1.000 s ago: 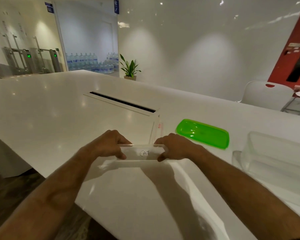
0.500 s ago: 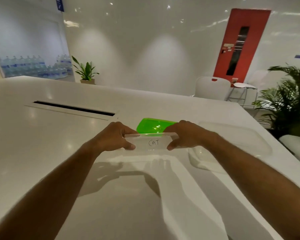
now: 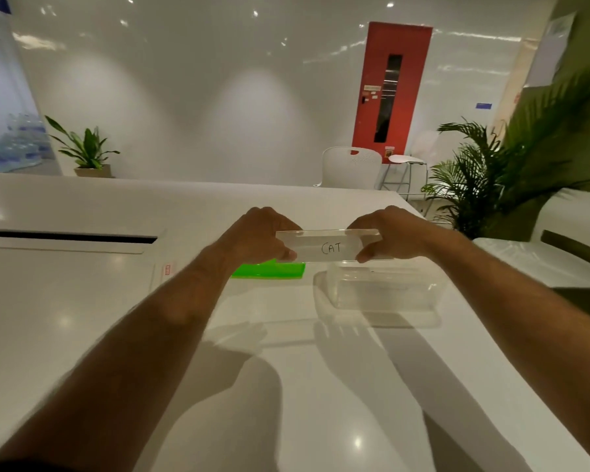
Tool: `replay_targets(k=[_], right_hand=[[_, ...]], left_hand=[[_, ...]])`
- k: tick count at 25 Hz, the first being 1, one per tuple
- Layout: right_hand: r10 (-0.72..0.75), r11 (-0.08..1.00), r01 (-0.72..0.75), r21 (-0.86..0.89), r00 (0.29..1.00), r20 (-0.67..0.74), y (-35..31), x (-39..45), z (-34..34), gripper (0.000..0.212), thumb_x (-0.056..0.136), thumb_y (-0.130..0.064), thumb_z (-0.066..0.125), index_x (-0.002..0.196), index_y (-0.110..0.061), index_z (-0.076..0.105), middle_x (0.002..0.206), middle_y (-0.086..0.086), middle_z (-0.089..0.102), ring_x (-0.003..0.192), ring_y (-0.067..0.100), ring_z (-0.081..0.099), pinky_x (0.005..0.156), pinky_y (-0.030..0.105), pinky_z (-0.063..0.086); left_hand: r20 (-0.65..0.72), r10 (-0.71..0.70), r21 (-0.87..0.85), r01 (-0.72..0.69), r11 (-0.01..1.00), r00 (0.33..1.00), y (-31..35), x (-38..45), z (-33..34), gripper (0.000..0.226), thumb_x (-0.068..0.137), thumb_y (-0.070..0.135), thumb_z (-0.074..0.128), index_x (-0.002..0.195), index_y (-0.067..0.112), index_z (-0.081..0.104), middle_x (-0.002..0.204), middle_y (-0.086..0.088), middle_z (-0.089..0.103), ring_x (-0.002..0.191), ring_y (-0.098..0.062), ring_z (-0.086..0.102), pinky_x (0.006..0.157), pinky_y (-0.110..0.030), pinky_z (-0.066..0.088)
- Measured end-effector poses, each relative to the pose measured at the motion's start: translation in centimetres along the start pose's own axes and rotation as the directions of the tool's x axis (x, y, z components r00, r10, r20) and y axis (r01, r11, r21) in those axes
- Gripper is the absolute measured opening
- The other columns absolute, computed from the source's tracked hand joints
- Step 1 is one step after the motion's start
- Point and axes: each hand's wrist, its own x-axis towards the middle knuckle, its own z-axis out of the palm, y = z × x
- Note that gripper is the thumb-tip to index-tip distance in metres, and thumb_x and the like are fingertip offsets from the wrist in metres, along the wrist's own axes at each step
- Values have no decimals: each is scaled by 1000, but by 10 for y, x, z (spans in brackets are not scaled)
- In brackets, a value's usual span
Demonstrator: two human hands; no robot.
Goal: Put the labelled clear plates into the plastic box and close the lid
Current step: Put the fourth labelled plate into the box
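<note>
- Plate marked "CAT" hangs in the air at the centre of the view, level across, with its written face tilted toward the camera.
- Left hand pinches the plate's short end at nine o'clock, fingers curled over the top edge and thumb pressed on the near face.
- Right hand does the same at the three o'clock end, so both hands are closed on the plate and neither is free.
- Plastic box stands open on the white table, just past the plate toward five o'clock of it; from this angle the plate's lower edge seems to hover over the box's far rim, though I cannot tell how high above.
- Green lid lies flat on the table at nine o'clock of the box, partly hidden behind the left wrist.
- What looks like another clear plate lies further out at nine o'clock, too faint to read.
- Risks, as I judge them:
  - The plate looks nearly as long as the box opening, so a skewed descent could catch an end on the rim and tip the light box.
  - The knuckles may jam against the end walls, forcing an early release and a drop.
  - Smooth clear plastic may slip from a fingertip pinch.
  - The transparent rim is hard to see against the white top, inviting misjudged clearance.
</note>
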Motion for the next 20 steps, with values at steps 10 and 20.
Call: replay_targets(k=[10, 20], right_hand=[[115, 993, -115, -11, 993, 21, 90, 1, 0, 60, 73, -34, 84, 129, -25, 63, 123, 3, 70, 111, 28, 62, 92, 44, 53], [138, 990, -130, -56, 974, 178, 160, 52, 48, 62, 72, -40, 83, 128, -29, 59, 121, 2, 69, 106, 27, 63, 93, 42, 51]], left_hand=[[48, 81, 77, -84, 993, 996, 44, 75, 58, 50, 71, 25, 86, 119, 27, 74, 119, 2, 73, 99, -16, 64, 95, -33, 54], [169, 2, 217, -39, 975, 986, 40, 132, 117, 53, 70, 28, 84, 121, 26, 69, 124, 4, 67, 114, -21, 61, 98, -37, 50]])
